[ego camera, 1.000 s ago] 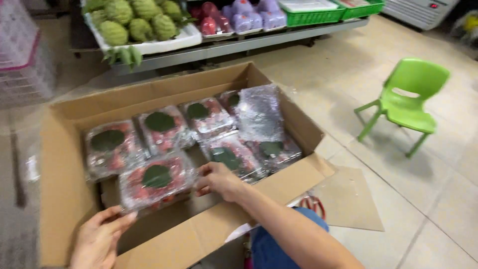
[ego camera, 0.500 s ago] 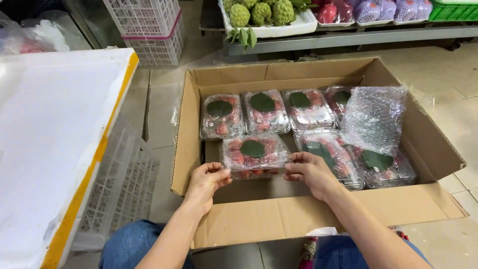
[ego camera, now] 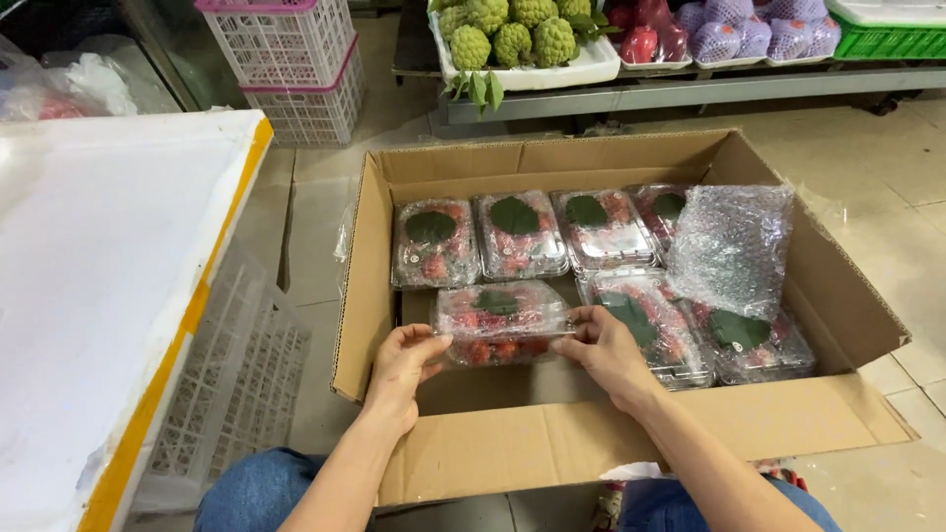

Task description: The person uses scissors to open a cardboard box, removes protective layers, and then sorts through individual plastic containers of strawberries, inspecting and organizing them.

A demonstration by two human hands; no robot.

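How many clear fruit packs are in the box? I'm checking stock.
7: four along the back row, one held between left hand and right hand, two front right. Bubble wrap may hide more.

Clear plastic clamshell punnet (ego camera: 501,322): rectangular, lid closed, filled with red fruit, one dark green leaf under lid. Pose: level, long side running left-right, gripped at both short ends. Location: inside open cardboard box, near front left, raised above box floor, just before back row.
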